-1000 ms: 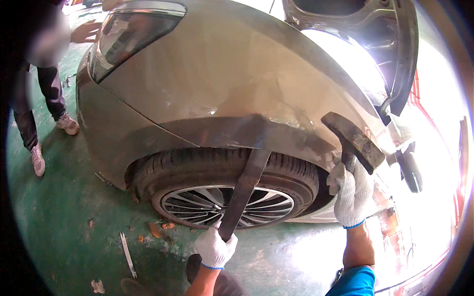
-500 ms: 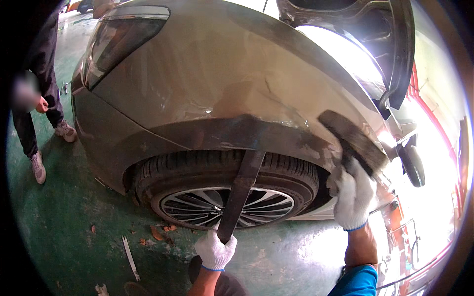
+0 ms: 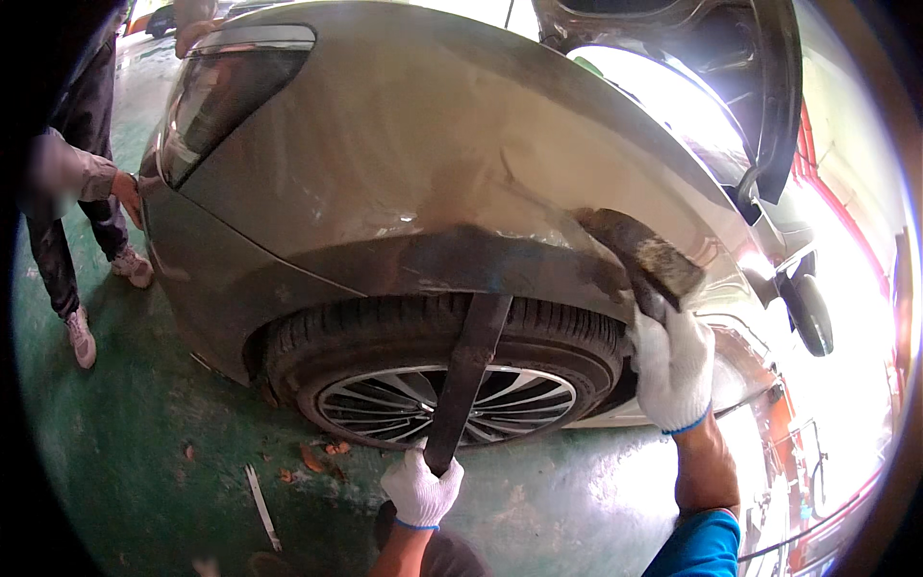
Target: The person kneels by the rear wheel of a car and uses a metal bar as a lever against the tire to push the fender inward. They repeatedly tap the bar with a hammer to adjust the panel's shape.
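My gloved left hand (image 3: pixel 421 489) is closed around the lower end of a dark flat metal bar (image 3: pixel 466 383). The bar slants up across the wheel (image 3: pixel 351 402), and its top end goes out of sight at the fender's arch edge. In my gloved right hand (image 3: pixel 677 373) is a dark hammer-like tool with a long, broad head (image 3: pixel 646 254). That head lies over the brownish-grey fender (image 3: pixel 404 144), right of the bar; I cannot tell whether it touches. Creases and a dull, dark band mark the fender above the wheel arch.
At the left, a person (image 3: pixel 85 212) stands by the car's front corner, one hand against the bumper. A raised hood (image 3: pixel 769 96) and a side mirror (image 3: pixel 806 306) are at the right. On the green floor (image 3: pixel 144 423) lie a pale strip (image 3: pixel 261 510) and reddish scraps (image 3: pixel 310 458).
My right hand and its tool have moved left over the fender. My left hand and bar stay almost in place. The person's hand at the left has come to the bumper.
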